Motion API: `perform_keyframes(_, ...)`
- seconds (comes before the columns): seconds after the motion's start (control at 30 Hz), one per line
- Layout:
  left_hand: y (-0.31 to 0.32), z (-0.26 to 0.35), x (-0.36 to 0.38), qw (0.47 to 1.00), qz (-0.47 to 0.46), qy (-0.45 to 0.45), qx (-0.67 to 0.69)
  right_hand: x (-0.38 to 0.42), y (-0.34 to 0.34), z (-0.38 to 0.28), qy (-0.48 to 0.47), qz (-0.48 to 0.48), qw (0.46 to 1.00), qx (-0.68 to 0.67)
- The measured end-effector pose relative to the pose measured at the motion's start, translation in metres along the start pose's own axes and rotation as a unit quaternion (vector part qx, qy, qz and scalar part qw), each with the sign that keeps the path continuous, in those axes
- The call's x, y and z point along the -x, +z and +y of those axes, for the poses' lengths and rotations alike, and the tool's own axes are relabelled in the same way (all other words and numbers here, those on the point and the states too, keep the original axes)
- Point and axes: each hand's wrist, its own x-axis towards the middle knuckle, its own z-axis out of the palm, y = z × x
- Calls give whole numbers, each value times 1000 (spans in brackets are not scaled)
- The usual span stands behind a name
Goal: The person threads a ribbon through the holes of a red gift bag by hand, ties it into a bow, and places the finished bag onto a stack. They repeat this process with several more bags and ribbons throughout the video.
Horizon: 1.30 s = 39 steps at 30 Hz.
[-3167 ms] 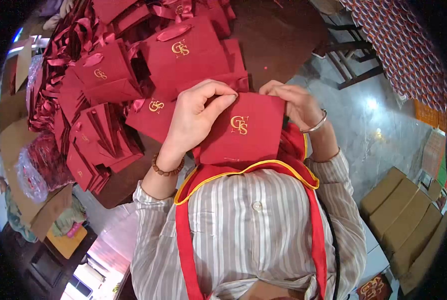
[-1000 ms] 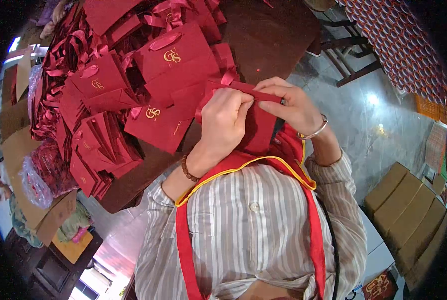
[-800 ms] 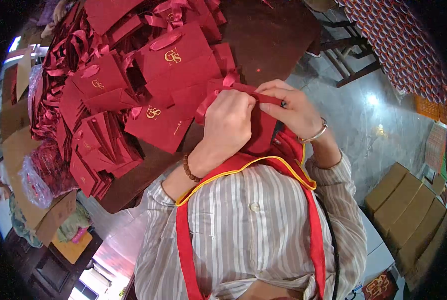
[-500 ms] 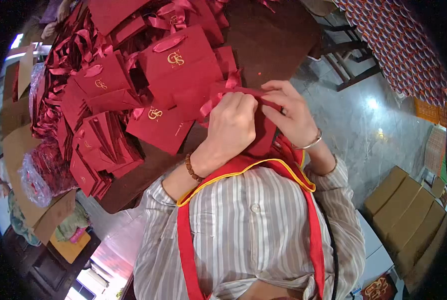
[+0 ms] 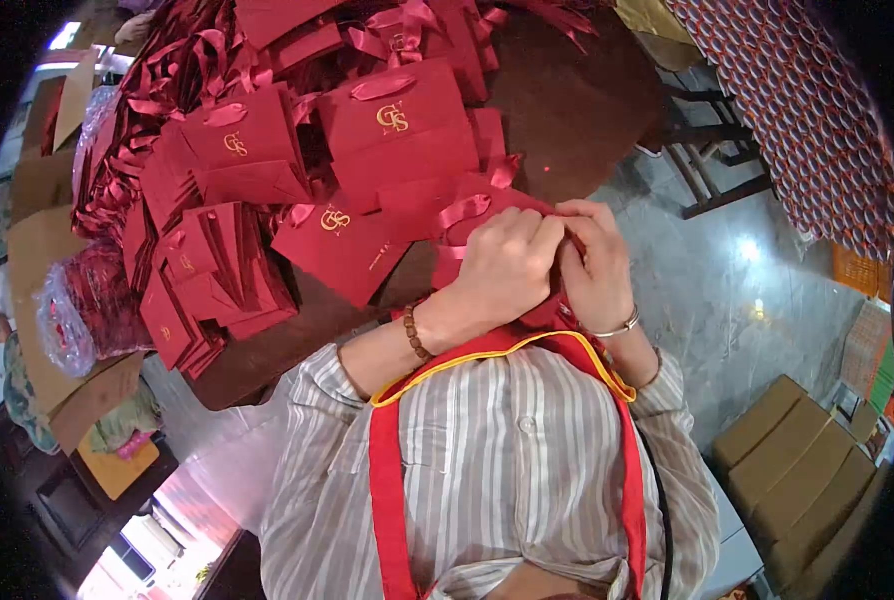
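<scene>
My left hand (image 5: 510, 258), with a beaded bracelet at its wrist, has its fingers curled over the edge of a red paper bag (image 5: 477, 192) with a pink ribbon handle. Close against it, my right hand (image 5: 599, 262), wearing a metal bangle, is bent round the right end of the same bag. The fingertips of both are partly hidden. Beside this bag lie a flat red bag (image 5: 339, 245) with gold letters and a larger red bag (image 5: 397, 125) with a ribbon handle.
Many more red bags (image 5: 229, 150) cover the brown table (image 5: 577, 100). A plastic-wrapped bundle (image 5: 92, 310) is at the left. Cardboard boxes (image 5: 797, 460) stand on the floor at the lower right, a dark stool (image 5: 717, 170) at the upper right. Another person's hand (image 5: 133, 28) shows at the top left.
The view has shifted a little. My right hand's fingers, spread before, are now bent down over the bag beside my left hand, and the bag's ribbon handle shows more fully.
</scene>
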Motion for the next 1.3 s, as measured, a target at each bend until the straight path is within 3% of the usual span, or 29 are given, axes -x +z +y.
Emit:
perform_keyframes(0.07,-6,1,-1,1000,10,-3,24,-3,-2,-4,-3,-6,1000,-3)
perform_keyframes(0.13,-13,7,-2,995,7,-80,59,-3,-2,-7,-3,-14,1000,-6)
perform_keyframes(0.4,-2,1,6,992,37,-62,107,0,1,-10,-19,-14,999,29)
perform_keyframes(0.57,-6,0,3,964,30,-167,206,1,3,-6,-40,4,999,10)
perform_keyframes(0.63,-8,-3,2,956,22,-188,224,-3,0,-12,-42,4,997,65)
perform_keyframes(0.83,-9,-2,-2,942,21,-211,262,-2,-2,-13,-27,28,997,68)
perform_keyframes(0.93,-7,0,-2,944,25,-202,260,-2,-6,-20,-33,30,993,107)
perform_keyframes(1.0,-5,2,-2,938,17,-209,277,0,-6,-16,-7,41,997,64)
perform_keyframes(1.2,5,-2,2,966,67,-85,233,-4,-20,-2,-56,2,996,69)
perform_keyframes(1.27,-13,-5,-1,937,-90,-183,282,-4,-19,-4,-55,-11,998,32)
perform_keyframes(1.3,-18,-6,-3,936,-101,-192,278,-4,-19,-5,-54,-11,998,32)
